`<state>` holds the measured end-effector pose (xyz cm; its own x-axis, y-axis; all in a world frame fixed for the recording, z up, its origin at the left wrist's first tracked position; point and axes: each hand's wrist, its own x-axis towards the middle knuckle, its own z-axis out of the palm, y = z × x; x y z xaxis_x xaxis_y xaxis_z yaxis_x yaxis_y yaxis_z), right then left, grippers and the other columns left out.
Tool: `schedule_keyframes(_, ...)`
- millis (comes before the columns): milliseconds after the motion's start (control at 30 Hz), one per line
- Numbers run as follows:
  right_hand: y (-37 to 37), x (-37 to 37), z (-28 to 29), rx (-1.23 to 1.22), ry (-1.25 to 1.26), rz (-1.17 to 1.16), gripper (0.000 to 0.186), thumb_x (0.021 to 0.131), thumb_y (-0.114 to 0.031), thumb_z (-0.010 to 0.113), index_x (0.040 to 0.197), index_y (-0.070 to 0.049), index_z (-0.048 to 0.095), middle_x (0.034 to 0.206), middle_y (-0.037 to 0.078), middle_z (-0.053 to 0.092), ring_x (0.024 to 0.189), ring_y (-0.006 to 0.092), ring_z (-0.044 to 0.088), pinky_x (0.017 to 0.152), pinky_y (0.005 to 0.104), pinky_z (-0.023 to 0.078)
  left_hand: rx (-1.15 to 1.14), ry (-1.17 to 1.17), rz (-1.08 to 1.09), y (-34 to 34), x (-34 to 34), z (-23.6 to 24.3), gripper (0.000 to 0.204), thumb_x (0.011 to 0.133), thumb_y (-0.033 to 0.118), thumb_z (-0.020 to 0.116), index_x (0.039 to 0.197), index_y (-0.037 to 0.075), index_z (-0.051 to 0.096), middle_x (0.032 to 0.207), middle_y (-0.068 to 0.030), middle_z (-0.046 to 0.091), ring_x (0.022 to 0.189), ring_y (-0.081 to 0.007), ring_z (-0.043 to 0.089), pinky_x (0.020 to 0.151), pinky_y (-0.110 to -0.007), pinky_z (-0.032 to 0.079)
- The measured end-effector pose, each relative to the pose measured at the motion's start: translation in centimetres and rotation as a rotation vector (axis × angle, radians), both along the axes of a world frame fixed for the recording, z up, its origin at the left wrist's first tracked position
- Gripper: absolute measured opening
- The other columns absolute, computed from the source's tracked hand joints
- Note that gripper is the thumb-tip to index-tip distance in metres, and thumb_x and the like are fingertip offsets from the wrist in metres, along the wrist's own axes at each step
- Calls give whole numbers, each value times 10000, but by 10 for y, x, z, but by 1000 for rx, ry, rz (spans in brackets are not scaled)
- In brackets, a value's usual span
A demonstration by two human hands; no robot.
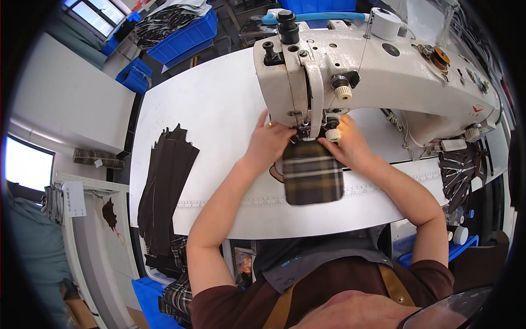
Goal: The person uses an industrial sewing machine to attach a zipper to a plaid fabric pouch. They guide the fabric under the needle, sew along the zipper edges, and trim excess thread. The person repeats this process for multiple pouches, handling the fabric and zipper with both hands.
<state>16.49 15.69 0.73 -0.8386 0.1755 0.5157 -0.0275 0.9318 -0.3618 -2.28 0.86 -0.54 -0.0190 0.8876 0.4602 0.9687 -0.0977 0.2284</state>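
A white sewing machine stands over the white worktable. A brown, olive and white plaid fabric piece with rounded corners lies beneath its presser foot, a dark brown edge showing at the left. My left hand is at the left of the needle area, curled fingers on the fabric's upper left edge. My right hand is at the right of the foot, thumb and fingers closed on the fabric's upper right. Some fingertips are hidden by the machine.
Dark brown fabric strips lie on the table at left. A bundle of tools sits at right. Blue bins of stacked pieces stand behind. More plaid fabric hangs below the left edge, and a blue tray sits below right.
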Motion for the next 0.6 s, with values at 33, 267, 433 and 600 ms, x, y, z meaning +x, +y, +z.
schedule_keyframes(33,1,0,1,0,3,-16,235,763,-108,644,966,-13,575,1063,135,565,1078,334,472,948,436,375,-5,195,-34,-4,4,0,156,750,57,581,903,50,614,1108,-55,616,1082,-230,544,1012,-496,325)
schedule_keyframes(267,6,1,-7,33,40,-76,281,777,-143,652,1016,-18,576,1065,143,579,1081,340,485,957,436,369,-13,-63,74,-8,40,8,225,778,27,555,998,-7,585,1002,-101,651,1007,-251,587,953,-430,413)
schedule_keyframes(433,48,24,-5,80,-84,-302,311,863,-179,578,1123,-8,568,1137,176,585,1115,360,501,971,430,391,-382,-925,145,-39,46,37,132,859,40,570,984,24,610,1008,-108,669,847,-228,642,1039,-428,350)
schedule_keyframes(600,89,79,-26,250,-19,-589,321,874,-179,571,1142,-3,558,1184,177,573,1100,328,532,919,401,443,-279,-864,-135,-114,74,35,126,853,68,600,972,27,612,983,-98,667,879,-237,633,1063,-492,283)
